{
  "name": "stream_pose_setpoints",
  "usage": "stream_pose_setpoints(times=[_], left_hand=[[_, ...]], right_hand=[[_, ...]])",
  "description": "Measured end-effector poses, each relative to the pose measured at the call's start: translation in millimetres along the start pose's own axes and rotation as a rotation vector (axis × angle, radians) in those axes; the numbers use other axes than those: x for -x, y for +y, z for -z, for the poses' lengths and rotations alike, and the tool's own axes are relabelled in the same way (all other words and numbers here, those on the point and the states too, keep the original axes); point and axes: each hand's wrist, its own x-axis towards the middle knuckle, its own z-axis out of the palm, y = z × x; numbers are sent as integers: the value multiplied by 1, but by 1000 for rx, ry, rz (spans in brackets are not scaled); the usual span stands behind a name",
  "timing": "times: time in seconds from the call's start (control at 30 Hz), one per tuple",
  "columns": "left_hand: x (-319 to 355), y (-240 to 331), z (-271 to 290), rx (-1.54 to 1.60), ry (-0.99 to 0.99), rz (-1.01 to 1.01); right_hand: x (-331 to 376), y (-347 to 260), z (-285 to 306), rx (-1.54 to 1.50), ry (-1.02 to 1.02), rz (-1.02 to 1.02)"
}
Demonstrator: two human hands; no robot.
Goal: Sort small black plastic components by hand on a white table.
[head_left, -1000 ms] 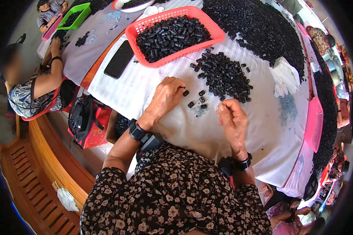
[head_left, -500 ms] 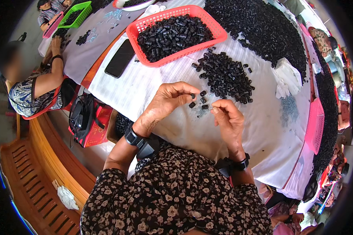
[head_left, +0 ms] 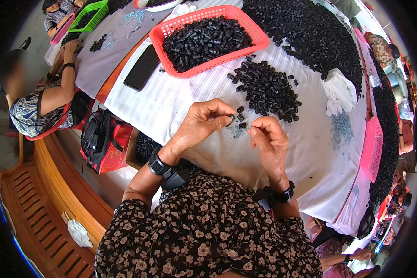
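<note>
My left hand (head_left: 203, 121) pinches a small black cylindrical piece (head_left: 231, 117) between thumb and fingertips, above the white cloth. Just right of it, my right hand (head_left: 269, 137) has thumb and forefinger pressed together; whatever sits in that pinch is too small to make out. Between the hands lie a few loose black pieces (head_left: 241, 117) and a thin scatter of small silvery bits (head_left: 237, 133). Beyond them spreads a heap of the same black pieces (head_left: 267, 91).
A red basket (head_left: 204, 69) full of black pieces stands beyond, with a phone (head_left: 142, 68) left of it. A larger black pile (head_left: 310, 37) covers the far right. Crumpled white paper (head_left: 339, 88), silvery pins (head_left: 341, 127) and a pink basket (head_left: 371, 148) are rightward. Another person (head_left: 46, 99) sits left.
My left hand has shifted slightly toward me, its fingertips now where a loose black piece lay; that piece no longer shows on the cloth. My right hand has hardly moved.
</note>
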Motion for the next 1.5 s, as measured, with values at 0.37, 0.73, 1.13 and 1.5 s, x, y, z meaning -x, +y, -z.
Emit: stream_pose_setpoints(times=[0.37,0.73,1.13,1.5], left_hand=[[-28,-38,15,-1038,173,-433],[-66,-55,-30,-1188,41,-287],[-65,-51,-24,-1193,11,-395],[-12,5,-13,138,-50,-155]], right_hand=[[6,6,8,63,30,-38],[8,4,14,81,52,-33],[4,3,14,115,84,-70],[-7,-23,5,-6,46,18]])
